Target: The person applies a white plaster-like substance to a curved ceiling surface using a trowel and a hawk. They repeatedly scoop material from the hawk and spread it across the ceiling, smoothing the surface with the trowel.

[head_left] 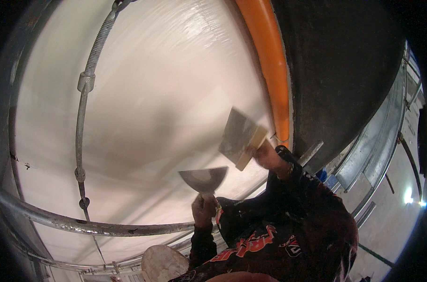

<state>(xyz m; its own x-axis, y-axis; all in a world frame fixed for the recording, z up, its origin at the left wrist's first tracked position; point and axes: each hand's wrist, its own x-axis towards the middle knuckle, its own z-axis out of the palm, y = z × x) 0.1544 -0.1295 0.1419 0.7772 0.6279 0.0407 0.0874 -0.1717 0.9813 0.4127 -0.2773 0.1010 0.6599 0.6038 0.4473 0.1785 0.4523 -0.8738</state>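
My left hand is closed round the handle of a putty knife, its wide metal blade fanning out upward. My right hand grips a broad filling knife by its pale, straight back; its rectangular grey blade tilts up and to the left. This right-hand blade is slightly blurred. Both tools are apart from each other, in front of a large smooth whitish wall panel. Whether the right-hand blade touches the panel, I cannot tell.
An orange pipe runs down beside a dark curved panel. A threaded metal turnbuckle rod hangs at the left. A metal rail crosses low in front. Near my left arm sits a round pale object. Metal planks stand right.
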